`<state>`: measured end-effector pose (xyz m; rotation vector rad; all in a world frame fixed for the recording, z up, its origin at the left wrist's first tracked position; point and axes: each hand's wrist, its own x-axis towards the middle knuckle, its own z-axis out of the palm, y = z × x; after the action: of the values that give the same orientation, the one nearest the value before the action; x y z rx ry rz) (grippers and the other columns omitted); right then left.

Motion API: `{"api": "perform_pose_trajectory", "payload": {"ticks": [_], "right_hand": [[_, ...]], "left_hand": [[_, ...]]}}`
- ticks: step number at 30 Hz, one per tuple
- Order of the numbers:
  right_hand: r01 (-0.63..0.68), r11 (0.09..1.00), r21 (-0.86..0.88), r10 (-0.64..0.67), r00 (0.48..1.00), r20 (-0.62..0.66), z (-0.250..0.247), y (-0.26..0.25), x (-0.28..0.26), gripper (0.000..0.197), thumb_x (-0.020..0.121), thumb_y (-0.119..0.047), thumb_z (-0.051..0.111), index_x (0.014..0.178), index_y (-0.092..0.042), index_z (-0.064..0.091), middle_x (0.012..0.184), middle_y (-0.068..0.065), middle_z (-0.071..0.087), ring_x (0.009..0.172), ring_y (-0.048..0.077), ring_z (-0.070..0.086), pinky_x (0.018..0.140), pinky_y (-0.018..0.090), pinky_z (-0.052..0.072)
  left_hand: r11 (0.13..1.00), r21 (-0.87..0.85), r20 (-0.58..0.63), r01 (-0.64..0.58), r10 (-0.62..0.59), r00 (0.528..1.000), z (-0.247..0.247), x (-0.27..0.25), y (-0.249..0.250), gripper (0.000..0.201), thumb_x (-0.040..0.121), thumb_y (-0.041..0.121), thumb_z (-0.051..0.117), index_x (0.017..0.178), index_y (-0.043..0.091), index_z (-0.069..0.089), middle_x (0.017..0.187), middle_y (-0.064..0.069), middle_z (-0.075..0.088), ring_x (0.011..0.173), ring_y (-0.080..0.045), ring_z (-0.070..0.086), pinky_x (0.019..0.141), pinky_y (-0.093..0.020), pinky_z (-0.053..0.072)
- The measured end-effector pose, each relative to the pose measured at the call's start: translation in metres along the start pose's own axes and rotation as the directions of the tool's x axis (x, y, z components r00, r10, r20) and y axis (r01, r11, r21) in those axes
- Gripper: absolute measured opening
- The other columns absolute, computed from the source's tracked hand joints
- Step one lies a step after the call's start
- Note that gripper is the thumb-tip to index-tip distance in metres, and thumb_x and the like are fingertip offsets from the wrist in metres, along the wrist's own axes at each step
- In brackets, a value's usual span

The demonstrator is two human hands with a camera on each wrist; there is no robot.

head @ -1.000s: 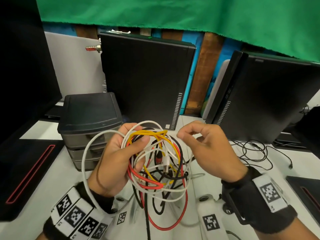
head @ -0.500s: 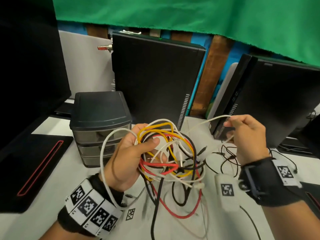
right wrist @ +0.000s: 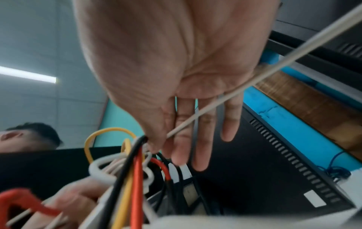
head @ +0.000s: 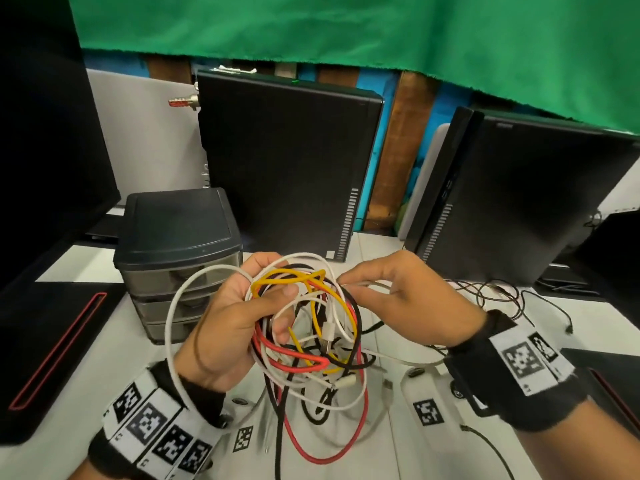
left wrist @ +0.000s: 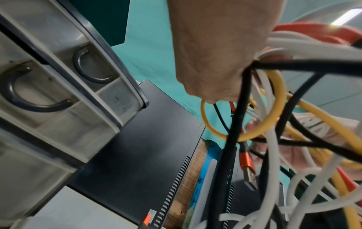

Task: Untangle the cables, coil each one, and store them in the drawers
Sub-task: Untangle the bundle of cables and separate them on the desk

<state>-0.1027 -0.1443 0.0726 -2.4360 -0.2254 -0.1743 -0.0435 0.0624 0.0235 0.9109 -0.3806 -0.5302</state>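
A tangle of yellow, red, black and white cables [head: 311, 327] hangs above the white table. My left hand [head: 277, 306] grips the tangle, thumb pressed over the strands; several loops dangle below it. My right hand [head: 343, 280] pinches a white cable [head: 367, 284] at the tangle's upper right edge. In the right wrist view the white cable [right wrist: 235, 86] runs across the palm to the thumb and forefinger of the right hand [right wrist: 156, 144]. The left wrist view shows the left hand [left wrist: 215, 54] with cables [left wrist: 274, 124] crossing below it. A dark drawer unit [head: 176, 230] stands left of the hands, drawers [left wrist: 58, 77] closed.
Two black computer towers [head: 287, 168] [head: 512, 202] stand behind the hands. A black monitor [head: 41, 133] fills the left. Thin black cables [head: 491, 292] lie on the table at right. A white tagged device [head: 426, 403] lies under the right wrist.
Half a second ago my right hand was out to the right with a white cable drawn from the tangle. It has come back and now pinches a white strand beside the tangle. The left hand's grip is unchanged.
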Motion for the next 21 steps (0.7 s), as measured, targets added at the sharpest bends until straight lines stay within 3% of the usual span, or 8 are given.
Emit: {"api": "perform_pose_trajectory", "payload": {"ticks": [3,5,8,11,13,16,19,21], "right_hand": [[0.089,0.985,-0.146,-0.111,0.982,-0.150,0.003,0.001,-0.003,0.023,0.097,-0.033,0.059,0.101,-0.023,0.079,0.093,-0.014,0.076,0.087,0.004,0.070,0.079,0.030,0.058],[0.117,0.962,-0.248,-0.190,0.937,-0.293,0.003,0.001,-0.001,0.030,0.097,-0.041,0.053,0.098,-0.022,0.077,0.088,-0.012,0.075,0.080,0.006,0.068,0.073,0.037,0.058],[0.086,0.976,-0.198,-0.177,0.845,-0.504,-0.005,0.005,0.005,0.031,0.096,-0.041,0.053,0.100,-0.020,0.075,0.089,-0.010,0.073,0.078,0.003,0.067,0.072,0.036,0.060],[0.024,0.996,-0.081,-0.071,0.766,-0.639,-0.017,0.013,0.011,0.029,0.096,-0.037,0.056,0.104,-0.016,0.074,0.088,-0.011,0.069,0.077,0.001,0.065,0.073,0.033,0.060],[0.004,0.999,-0.047,-0.034,0.745,-0.666,-0.020,0.016,0.015,0.026,0.096,-0.034,0.058,0.102,-0.015,0.074,0.081,-0.015,0.065,0.072,0.001,0.063,0.069,0.032,0.058],[-0.065,0.996,-0.062,0.015,0.797,-0.603,-0.014,0.022,0.017,0.019,0.097,-0.030,0.059,0.095,-0.018,0.074,0.075,-0.016,0.063,0.070,0.004,0.062,0.068,0.028,0.052],[-0.146,0.989,0.021,0.143,0.911,-0.386,-0.007,0.025,0.011,0.017,0.097,-0.026,0.059,0.085,-0.021,0.068,0.067,-0.011,0.063,0.067,0.006,0.063,0.068,0.025,0.048],[-0.165,0.981,0.105,0.186,0.955,-0.233,-0.006,0.023,0.005,0.018,0.097,-0.021,0.060,0.082,-0.021,0.068,0.062,-0.004,0.064,0.060,0.006,0.062,0.064,0.024,0.048]], "left_hand": [[0.998,-0.054,0.034,0.025,-0.023,0.999,0.001,0.000,0.001,0.053,0.070,0.014,0.086,0.113,0.013,0.056,0.058,-0.012,0.058,0.041,-0.018,0.054,0.039,-0.026,0.050],[0.996,-0.076,0.027,0.044,-0.042,0.999,0.003,0.000,0.001,0.045,0.074,0.013,0.081,0.112,0.012,0.058,0.076,-0.016,0.069,0.048,-0.021,0.064,0.046,-0.033,0.058],[0.995,-0.080,0.008,0.060,-0.059,0.998,0.004,0.000,0.004,0.033,0.079,0.007,0.059,0.112,0.008,0.059,0.077,-0.017,0.071,0.054,-0.024,0.071,0.046,-0.037,0.059],[0.997,-0.054,0.001,0.059,-0.059,0.998,0.002,0.000,0.009,0.033,0.082,0.008,0.058,0.114,0.003,0.057,0.071,-0.015,0.069,0.059,-0.027,0.072,0.043,-0.029,0.055],[0.998,-0.023,0.011,0.051,-0.050,0.999,-0.001,0.000,0.010,0.033,0.084,0.007,0.063,0.117,0.003,0.057,0.074,-0.018,0.068,0.062,-0.028,0.071,0.046,-0.029,0.056],[0.999,-0.020,0.010,0.031,-0.031,0.999,-0.006,0.001,0.009,0.038,0.082,0.001,0.067,0.119,0.002,0.058,0.085,-0.020,0.067,0.060,-0.024,0.068,0.051,-0.029,0.057],[0.999,-0.043,0.016,-0.004,0.005,1.000,-0.007,0.001,0.009,0.041,0.074,-0.003,0.070,0.113,0.008,0.063,0.089,-0.021,0.063,0.057,-0.021,0.065,0.052,-0.030,0.058],[0.998,-0.065,0.007,-0.003,0.004,1.000,-0.007,0.000,0.012,0.047,0.076,-0.006,0.066,0.120,0.007,0.058,0.084,-0.020,0.062,0.054,-0.019,0.064,0.049,-0.028,0.056]]}}
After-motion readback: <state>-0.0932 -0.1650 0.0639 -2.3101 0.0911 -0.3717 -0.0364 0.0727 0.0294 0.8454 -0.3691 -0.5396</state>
